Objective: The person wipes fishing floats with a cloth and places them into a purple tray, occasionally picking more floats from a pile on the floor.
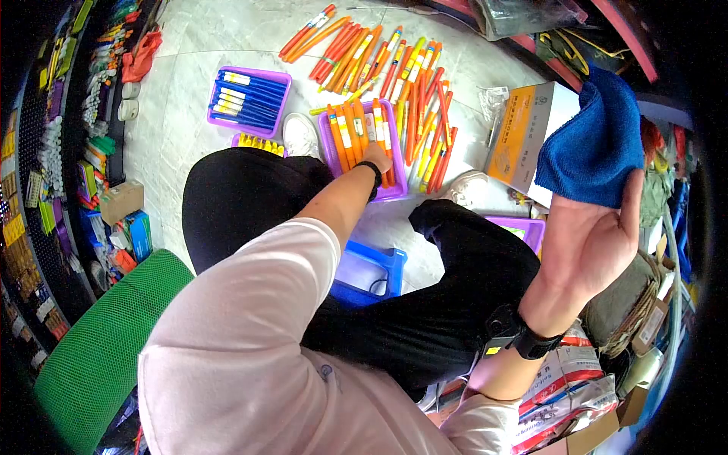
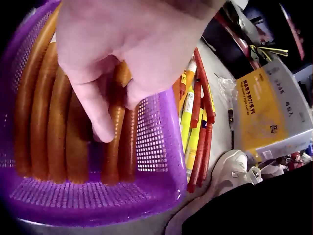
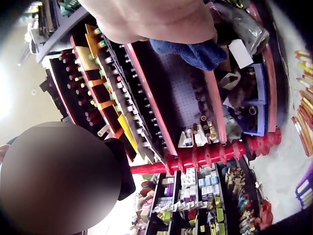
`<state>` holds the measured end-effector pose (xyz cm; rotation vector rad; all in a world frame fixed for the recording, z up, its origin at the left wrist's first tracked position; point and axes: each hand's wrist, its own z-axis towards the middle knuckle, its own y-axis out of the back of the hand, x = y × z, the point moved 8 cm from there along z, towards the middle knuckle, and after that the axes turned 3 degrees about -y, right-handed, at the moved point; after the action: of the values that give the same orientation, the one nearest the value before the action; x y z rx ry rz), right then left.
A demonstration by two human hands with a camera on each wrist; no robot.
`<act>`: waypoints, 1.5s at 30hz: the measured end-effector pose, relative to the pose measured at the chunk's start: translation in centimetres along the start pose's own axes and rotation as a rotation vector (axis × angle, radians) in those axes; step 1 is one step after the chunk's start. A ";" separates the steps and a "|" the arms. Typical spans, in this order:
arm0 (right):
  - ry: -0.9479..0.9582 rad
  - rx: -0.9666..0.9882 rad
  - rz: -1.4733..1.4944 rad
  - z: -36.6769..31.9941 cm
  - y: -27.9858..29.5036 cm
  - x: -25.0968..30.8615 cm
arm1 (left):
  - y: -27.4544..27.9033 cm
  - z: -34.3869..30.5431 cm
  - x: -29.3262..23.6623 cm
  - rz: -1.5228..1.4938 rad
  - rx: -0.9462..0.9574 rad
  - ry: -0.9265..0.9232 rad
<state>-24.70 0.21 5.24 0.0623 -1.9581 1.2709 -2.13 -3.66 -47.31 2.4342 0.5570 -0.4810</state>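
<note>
My left hand [image 1: 377, 157] reaches into a purple basket [image 1: 396, 189]. Its thumb and a finger pinch an orange tube [image 2: 114, 147] near the right side of the basket. Several more orange tubes [image 2: 40, 117] stand side by side left of it, some with white labels in the head view. Raised at the right, palm toward the head camera, my right hand [image 1: 588, 243] holds a blue cloth [image 1: 591, 144]. The cloth covers the fingers, while the thumb lies along its edge. In the right wrist view the cloth [image 3: 195, 54] shows just below the hand.
Loose orange, red and yellow tubes [image 1: 364, 57] lie on the floor beyond the basket. To the left stands a purple basket [image 1: 287, 106] of blue tubes. A blue stool [image 1: 390, 269] sits between the legs, and an orange-and-white box [image 1: 523, 136] stands right. Stocked shelves [image 1: 57, 174] line the left side.
</note>
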 end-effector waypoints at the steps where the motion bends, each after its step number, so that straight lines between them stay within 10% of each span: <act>1: -0.002 -0.003 -0.001 0.0 0.1 0.0 | 0.0 0.1 -0.2 0.038 0.024 -0.023; 16: 0.001 0.049 0.061 -0.1 0.3 0.4 | 3.2 -3.6 -3.5 -0.097 0.080 -0.017; 21: 0.041 0.065 0.059 -0.3 -0.3 0.3 | 5.1 -2.0 -6.0 0.120 0.197 -0.423; 27: 0.089 0.004 0.038 -0.6 -0.2 0.2 | 14.2 -6.2 -14.4 0.118 0.213 -0.445; 30: 0.096 0.011 0.064 -0.6 0.1 0.3 | 19.0 2.2 -14.6 0.242 -0.022 -0.701; 37: 0.044 0.041 0.071 -1.5 -1.1 -0.6 | 39.6 -7.7 -24.0 0.201 -0.176 -0.618; 39: 0.033 0.024 0.049 -2.0 -1.6 -0.9 | 45.5 -7.6 -24.2 0.328 -0.354 -0.997; 45: -0.031 0.100 0.015 -0.6 -0.3 -1.8 | 47.8 -27.1 -22.1 0.428 -0.346 -0.830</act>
<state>-22.93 -0.10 4.44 0.1185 -1.9232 1.3849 8.19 -28.38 5.55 1.7309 -0.2181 -1.0205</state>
